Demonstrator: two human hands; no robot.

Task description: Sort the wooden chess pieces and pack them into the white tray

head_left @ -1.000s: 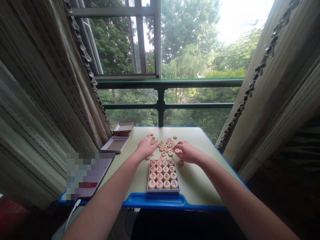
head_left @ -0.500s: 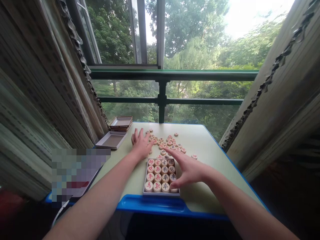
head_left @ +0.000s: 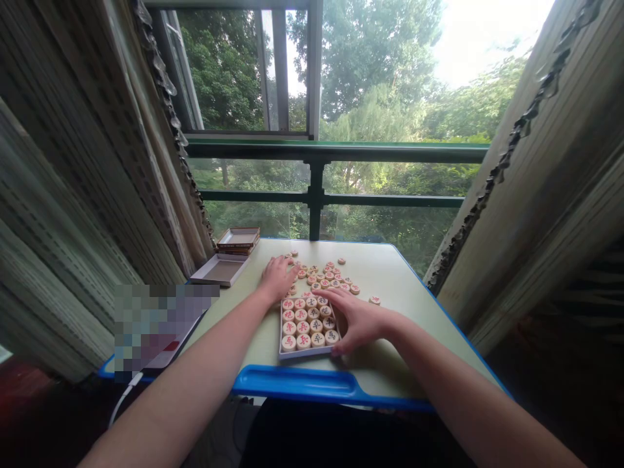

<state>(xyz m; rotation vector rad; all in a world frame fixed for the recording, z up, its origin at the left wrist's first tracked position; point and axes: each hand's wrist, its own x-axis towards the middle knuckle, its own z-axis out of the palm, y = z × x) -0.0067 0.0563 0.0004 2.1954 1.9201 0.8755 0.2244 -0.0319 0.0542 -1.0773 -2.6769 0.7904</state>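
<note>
One filled box [head_left: 306, 354], apparently sixteen pieces [head_left: 303, 327] inside.

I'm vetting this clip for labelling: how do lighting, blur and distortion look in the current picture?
Head view: sky at upper right washes out; head view: curtains sit in shade; head view: boxed pieces look fairly sharp, loose pieces softer; head view: forearms seem stretched toward the bottom corners.
</note>
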